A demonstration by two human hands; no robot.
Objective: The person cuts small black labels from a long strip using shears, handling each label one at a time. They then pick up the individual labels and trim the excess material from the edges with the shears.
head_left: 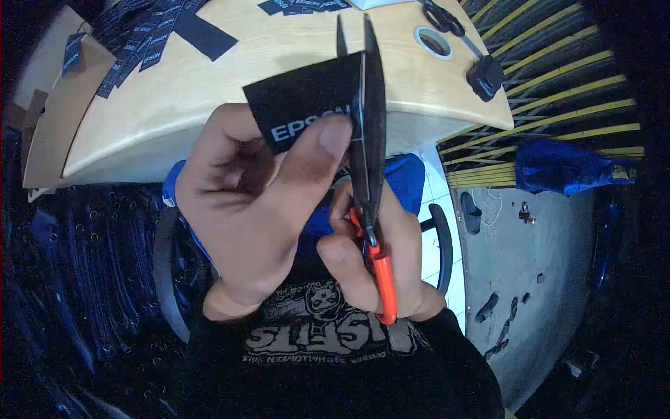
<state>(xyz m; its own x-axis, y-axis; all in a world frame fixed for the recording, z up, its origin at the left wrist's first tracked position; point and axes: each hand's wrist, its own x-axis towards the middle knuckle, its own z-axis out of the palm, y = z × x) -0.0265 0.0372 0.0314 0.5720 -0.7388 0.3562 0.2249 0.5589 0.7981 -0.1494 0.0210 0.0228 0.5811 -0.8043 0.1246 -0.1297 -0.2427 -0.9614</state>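
In my left hand (pixel 241 199) a black label (pixel 300 94) printed with white "EPSON" lettering is pinched under the thumb. My right hand (pixel 398 251) is wrapped round the orange handles of a pair of scissors (pixel 385 283), which point up and away from me. The blades are parted at the tips, and one lies along the right edge of the label. Both hands are raised in front of my chest, near the table's front edge.
On the light wooden table (pixel 279 52) lie printed black strips (pixel 143 38), a plain black piece (pixel 204 33), a tape roll (pixel 433 43) and black-handled scissors (pixel 443 15). Cardboard (pixel 70 105) stands at the left. A yellow-slatted gate (pixel 551 84) and a blue bag (pixel 569 166) are at the right.
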